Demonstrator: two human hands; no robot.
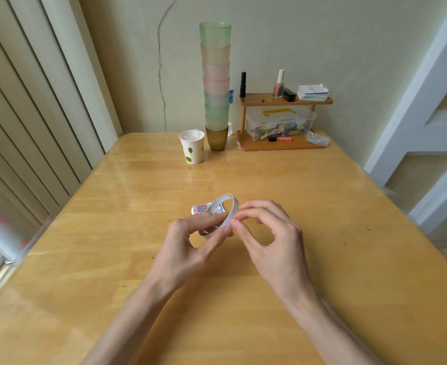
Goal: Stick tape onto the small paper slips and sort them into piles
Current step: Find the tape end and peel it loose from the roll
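Note:
A thin white tape roll is held tilted above the middle of the wooden table. My left hand grips its lower rim between thumb and fingers. My right hand pinches the roll's right edge with thumb and forefinger. Just behind the roll, a small pile of printed paper slips lies on the table, partly hidden by the roll and my left fingers.
At the table's far edge stand a white paper cup, a tall stack of coloured cups and a small wooden shelf holding a clear box, bottles and cards. A window with blinds lies left.

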